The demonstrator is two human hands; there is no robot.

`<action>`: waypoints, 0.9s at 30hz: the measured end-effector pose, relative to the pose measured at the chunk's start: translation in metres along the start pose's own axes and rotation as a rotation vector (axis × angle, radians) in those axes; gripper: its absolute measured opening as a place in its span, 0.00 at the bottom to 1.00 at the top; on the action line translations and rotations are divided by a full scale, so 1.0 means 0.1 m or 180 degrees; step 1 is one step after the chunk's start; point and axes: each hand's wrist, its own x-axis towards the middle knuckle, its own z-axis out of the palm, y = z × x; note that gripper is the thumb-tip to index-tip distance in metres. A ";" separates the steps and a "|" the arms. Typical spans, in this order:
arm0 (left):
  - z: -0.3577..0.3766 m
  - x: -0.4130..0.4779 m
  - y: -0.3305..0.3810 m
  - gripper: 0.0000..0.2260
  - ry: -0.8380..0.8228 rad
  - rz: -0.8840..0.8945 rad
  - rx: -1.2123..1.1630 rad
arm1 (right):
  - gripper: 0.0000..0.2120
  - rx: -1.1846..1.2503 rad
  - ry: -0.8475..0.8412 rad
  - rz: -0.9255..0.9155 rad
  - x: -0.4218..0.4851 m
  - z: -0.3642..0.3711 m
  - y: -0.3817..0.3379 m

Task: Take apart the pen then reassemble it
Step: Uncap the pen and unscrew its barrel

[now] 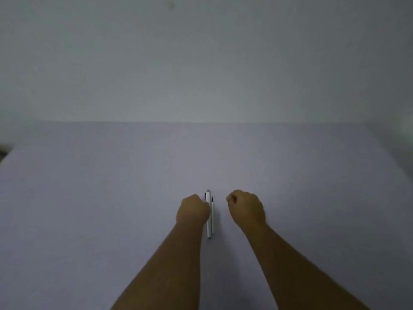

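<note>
A white pen (pixel 209 224) with a dark clip lies lengthwise on the pale lilac table (pixel 111 198), pointing away from me. My left hand (pixel 192 209) is curled into a fist right against the pen's left side, and its knuckles cover part of the barrel. I cannot see any finger wrapped around the pen. My right hand (pixel 245 209) is also a fist and rests a short way to the right of the pen, apart from it, with nothing in it.
The table's far edge meets a plain grey-white wall (pixel 201 63). A dark object (pixel 4 149) shows at the table's left edge.
</note>
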 end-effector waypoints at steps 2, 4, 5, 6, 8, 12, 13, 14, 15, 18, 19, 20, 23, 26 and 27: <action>0.04 0.01 -0.01 0.14 -0.0049 -0.0069 -0.0135 | 0.15 -0.0032 0.0022 0.0044 0.02 0.06 0.04; 0.09 0.03 -0.03 0.13 -0.0066 -0.0147 -0.0210 | 0.15 -0.0028 -0.0016 0.0071 0.01 0.11 0.07; 0.11 0.03 -0.03 0.13 -0.0095 -0.0180 -0.0206 | 0.15 -0.0013 -0.0045 0.0077 0.01 0.15 0.08; 0.12 0.03 -0.03 0.13 -0.0123 -0.0176 -0.0183 | 0.15 0.0000 -0.0062 0.0063 0.01 0.18 0.10; 0.12 0.05 -0.03 0.12 -0.0111 -0.0181 -0.0238 | 0.15 0.0024 -0.0061 0.0078 0.01 0.21 0.11; 0.04 0.00 -0.07 0.12 -0.0053 -0.0058 -0.0429 | 0.14 0.0329 -0.0079 0.0089 0.01 0.23 0.06; 0.02 -0.02 -0.08 0.14 0.0017 0.0062 -0.0471 | 0.14 0.0522 -0.0112 0.0111 0.01 0.23 0.04; -0.02 -0.04 -0.09 0.15 0.0067 0.0199 -0.0508 | 0.14 0.0788 -0.0166 0.0170 0.01 0.22 0.01; -0.05 -0.06 -0.09 0.14 0.0080 0.0362 -0.0540 | 0.14 0.1095 -0.0233 0.0274 0.02 0.20 -0.03; -0.15 -0.18 -0.06 0.08 -0.0039 0.0798 -0.0652 | 0.17 0.1929 -0.0462 0.0584 0.01 0.10 -0.18; -0.16 -0.22 -0.06 0.07 -0.0076 0.0914 -0.0732 | 0.18 0.2054 -0.0469 0.0620 0.01 0.06 -0.22; -0.17 -0.26 -0.06 0.07 -0.0127 0.0963 -0.0836 | 0.18 0.2122 -0.0449 0.0644 0.00 0.02 -0.25; -0.20 -0.37 -0.05 0.06 -0.0385 0.0839 -0.1092 | 0.16 0.2260 -0.0361 0.0760 0.00 -0.08 -0.30; -0.23 -0.42 -0.05 0.10 -0.0600 0.0721 -0.1088 | 0.18 0.2252 -0.0455 0.0841 0.01 -0.11 -0.35; -0.25 -0.43 -0.05 0.10 -0.0672 0.0670 -0.1132 | 0.20 0.2272 -0.0400 0.0994 0.04 -0.12 -0.36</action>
